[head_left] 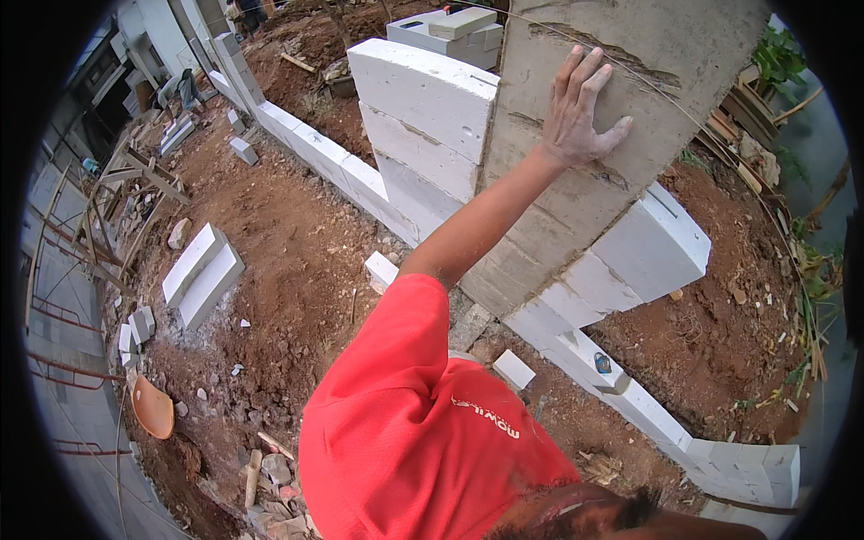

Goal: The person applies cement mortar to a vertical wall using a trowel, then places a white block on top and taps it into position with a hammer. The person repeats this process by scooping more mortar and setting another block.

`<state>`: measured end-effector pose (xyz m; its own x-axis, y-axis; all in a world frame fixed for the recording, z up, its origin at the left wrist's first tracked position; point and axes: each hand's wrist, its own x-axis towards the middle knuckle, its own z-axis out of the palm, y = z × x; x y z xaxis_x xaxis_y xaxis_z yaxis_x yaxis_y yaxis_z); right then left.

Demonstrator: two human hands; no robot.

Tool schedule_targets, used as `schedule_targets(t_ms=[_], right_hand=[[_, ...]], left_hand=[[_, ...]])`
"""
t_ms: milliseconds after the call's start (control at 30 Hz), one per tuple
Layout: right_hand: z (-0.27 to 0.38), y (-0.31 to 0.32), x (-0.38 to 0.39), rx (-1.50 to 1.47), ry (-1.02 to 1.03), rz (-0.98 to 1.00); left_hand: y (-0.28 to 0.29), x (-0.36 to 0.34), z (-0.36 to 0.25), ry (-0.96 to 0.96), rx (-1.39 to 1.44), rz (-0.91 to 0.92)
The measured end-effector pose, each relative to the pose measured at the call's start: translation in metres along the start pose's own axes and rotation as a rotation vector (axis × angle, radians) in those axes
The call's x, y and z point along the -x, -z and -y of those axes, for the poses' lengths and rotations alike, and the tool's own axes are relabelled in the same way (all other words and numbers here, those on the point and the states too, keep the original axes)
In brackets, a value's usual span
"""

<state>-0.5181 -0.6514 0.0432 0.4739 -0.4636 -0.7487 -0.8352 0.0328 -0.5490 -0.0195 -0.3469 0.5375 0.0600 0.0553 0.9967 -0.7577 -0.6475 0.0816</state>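
Note:
My left hand (583,117), reached out from a red sleeve, lies with fingers apart and slightly bent against a rough grey concrete column (531,234). Its fingertips are at a thin line (630,67) crossing the column; I cannot tell whether they touch it. White block courses adjoin the column on the left (418,94) and right (648,243). Lower down, a small blue object (603,363) sits on the low block wall (652,418). My right hand is out of view.
Loose white blocks (202,274) lie on reddish soil with rubble. An orange basin (151,405), wooden planks (144,175) and red metal bars (76,382) are at the left. A bent-over worker (180,88) is far back left. Stacked blocks (450,36) stand behind; plants (774,63) edge the right.

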Motion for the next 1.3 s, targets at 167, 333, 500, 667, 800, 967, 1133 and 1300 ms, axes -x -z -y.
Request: schedule_targets(t_ms=[167, 333, 500, 667, 800, 967, 1133, 1300], right_hand=[[0.009, 0.001, -0.006, 0.022, 0.003, 0.020], [0.013, 0.000, -0.007, 0.026, 0.009, 0.035], [0.016, -0.005, -0.004, 0.027, 0.018, 0.063], [0.026, -0.006, 0.014, 0.013, 0.061, 0.069], [0.069, -0.007, 0.038, 0.065, 0.226, 0.022], [0.175, 0.001, 0.080, 0.173, 0.586, -0.100], [0.278, 0.005, 0.146, 0.179, 0.871, -0.165], [0.294, 0.003, 0.138, 0.103, 0.865, -0.108]], left_hand=[[0.007, 0.001, 0.004, -0.002, -0.017, 0.016], [0.008, 0.002, 0.006, -0.006, -0.038, 0.030], [0.012, 0.000, 0.005, -0.007, -0.073, 0.036], [0.019, -0.009, 0.019, -0.032, 0.062, -0.132], [0.052, -0.029, 0.032, 0.206, -0.002, -0.308], [0.058, -0.047, 0.107, 0.680, 0.279, -0.532], [0.055, -0.048, 0.094, 0.690, 0.144, -0.430], [0.037, -0.045, 0.068, 0.912, 0.042, -0.249]])
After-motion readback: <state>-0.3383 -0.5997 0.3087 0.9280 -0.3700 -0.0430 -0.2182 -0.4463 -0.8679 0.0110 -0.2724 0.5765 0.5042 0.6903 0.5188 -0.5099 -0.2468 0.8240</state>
